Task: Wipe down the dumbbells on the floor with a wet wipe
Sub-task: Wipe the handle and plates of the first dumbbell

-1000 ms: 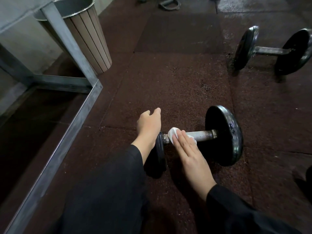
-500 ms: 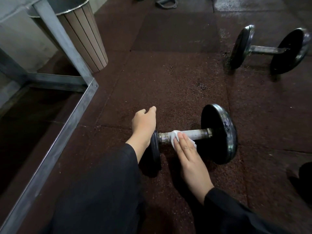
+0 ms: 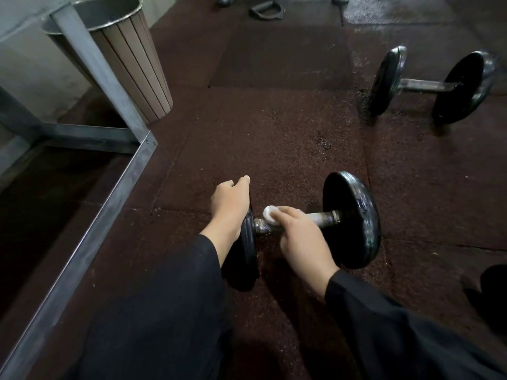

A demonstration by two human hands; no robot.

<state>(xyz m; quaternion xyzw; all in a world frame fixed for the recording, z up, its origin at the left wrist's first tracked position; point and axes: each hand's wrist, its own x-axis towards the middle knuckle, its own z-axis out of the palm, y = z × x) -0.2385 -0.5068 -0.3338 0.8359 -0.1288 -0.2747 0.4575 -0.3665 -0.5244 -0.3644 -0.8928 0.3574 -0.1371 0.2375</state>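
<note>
Near dumbbell (image 3: pixel 349 219) laid on the rubber floor (image 3: pixel 274 138), left hand (image 3: pixel 229 205) curled over its left plate, white wet wipe (image 3: pixel 270 214) apparently pinched against the bar under the right hand (image 3: pixel 301 237), second dumbbell (image 3: pixel 433 85) set well apart at far right.

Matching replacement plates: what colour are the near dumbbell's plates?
Glossy black plates, clearest in the head view.

Dim, flat light is given from above; glare is seen on the far floor (image 3: pixel 389 20), edges are bent by wide-angle distortion, and the right hand (image 3: pixel 304 239) is blurred
</note>
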